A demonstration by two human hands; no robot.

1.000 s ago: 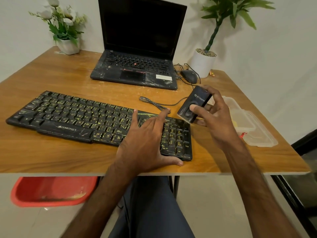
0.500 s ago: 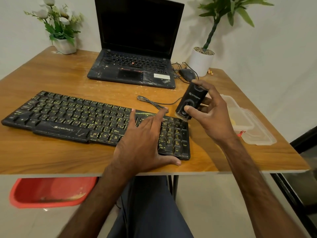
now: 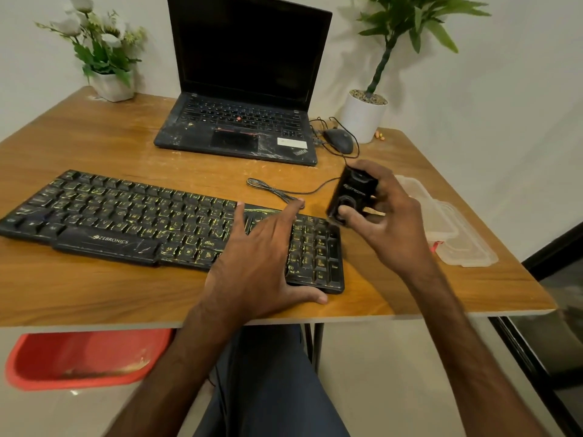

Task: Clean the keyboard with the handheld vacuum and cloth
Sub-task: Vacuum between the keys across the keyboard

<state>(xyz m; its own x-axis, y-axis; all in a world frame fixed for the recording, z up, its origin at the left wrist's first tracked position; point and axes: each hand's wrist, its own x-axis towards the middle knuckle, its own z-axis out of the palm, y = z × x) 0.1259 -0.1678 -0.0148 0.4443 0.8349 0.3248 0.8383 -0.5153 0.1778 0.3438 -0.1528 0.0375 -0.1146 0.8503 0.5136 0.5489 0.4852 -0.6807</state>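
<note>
Two hands: the left hand [image 3: 252,269] lies spread flat on the right end of the keyboard [image 3: 110,216]; the right hand [image 3: 391,228] grips the handheld vacuum [image 3: 353,195] just beside that end. Vacuuming seems not yet begun; next, its nozzle must meet the keys.

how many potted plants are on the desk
2: a white-flowered plant at the far left corner, and a green leafy plant at the far right, behind the mouse. The laptop may hide others.

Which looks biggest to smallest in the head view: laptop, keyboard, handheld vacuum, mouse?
1. laptop and keyboard: about alike, so unranked.
2. handheld vacuum, partly covered by the right hand.
3. mouse, smallest, though farther from the camera.
</note>
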